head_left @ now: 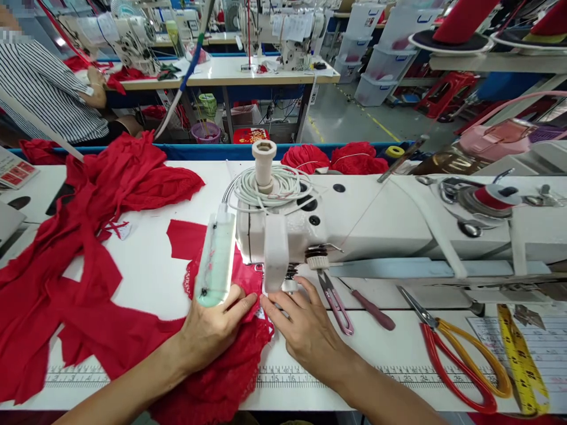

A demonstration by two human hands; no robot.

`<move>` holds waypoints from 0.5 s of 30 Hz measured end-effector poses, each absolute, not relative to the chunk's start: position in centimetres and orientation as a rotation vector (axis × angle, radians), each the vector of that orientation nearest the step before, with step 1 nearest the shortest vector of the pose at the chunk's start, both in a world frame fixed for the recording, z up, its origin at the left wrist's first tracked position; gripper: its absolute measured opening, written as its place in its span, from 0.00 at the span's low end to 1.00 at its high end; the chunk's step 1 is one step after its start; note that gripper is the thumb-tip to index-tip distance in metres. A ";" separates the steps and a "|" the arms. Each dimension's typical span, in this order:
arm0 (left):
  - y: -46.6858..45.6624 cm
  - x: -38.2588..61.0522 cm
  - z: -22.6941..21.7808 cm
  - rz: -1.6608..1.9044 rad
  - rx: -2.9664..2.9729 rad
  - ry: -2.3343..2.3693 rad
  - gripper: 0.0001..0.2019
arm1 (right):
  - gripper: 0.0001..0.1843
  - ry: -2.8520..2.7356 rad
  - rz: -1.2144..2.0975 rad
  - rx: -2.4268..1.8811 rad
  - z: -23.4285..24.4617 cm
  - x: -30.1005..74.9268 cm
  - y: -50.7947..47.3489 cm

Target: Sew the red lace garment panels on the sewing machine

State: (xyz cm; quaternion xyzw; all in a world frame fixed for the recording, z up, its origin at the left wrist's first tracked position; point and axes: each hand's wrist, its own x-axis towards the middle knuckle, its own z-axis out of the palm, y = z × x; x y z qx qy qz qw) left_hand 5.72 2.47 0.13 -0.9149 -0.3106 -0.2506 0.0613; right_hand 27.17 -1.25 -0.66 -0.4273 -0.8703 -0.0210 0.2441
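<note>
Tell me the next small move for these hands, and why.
Probably ease the red cloth slightly further under the machine, guiding with both hands: the left hand lies on the cloth, the right hand has its fingertips by the cloth's edge, and both are close to the machine's head. I can't make out the needle, so go gently.

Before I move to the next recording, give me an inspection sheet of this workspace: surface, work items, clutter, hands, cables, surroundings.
Surface: white table, ruler scale along the near edge.
Work items: red lace-edged fabric at the sewing machine.
Clutter: scissors, snips, purple-handled tool and yellow tape measure on the right; red fabric heap on the left.
Hands: left hand on the lace-edged fabric; right hand at its edge, grip unclear.
Cables: coiled pale cord on the machine; blue-and-white cord or tube beyond the table.
Surroundings: person in striped shirt, further machines, stacked plastic bins.
</note>
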 end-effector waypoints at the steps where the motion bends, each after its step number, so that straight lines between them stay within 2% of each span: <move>1: 2.5 5.7 0.1 -0.760 -2.777 -0.953 0.14 | 0.21 -2.377 -0.059 -1.166 -0.7 27.2 -1.3; 15: 2.5 5.3 -0.7 -0.797 -2.867 -1.006 0.16 | 0.18 -2.388 -0.094 -1.189 -0.5 27.2 -1.2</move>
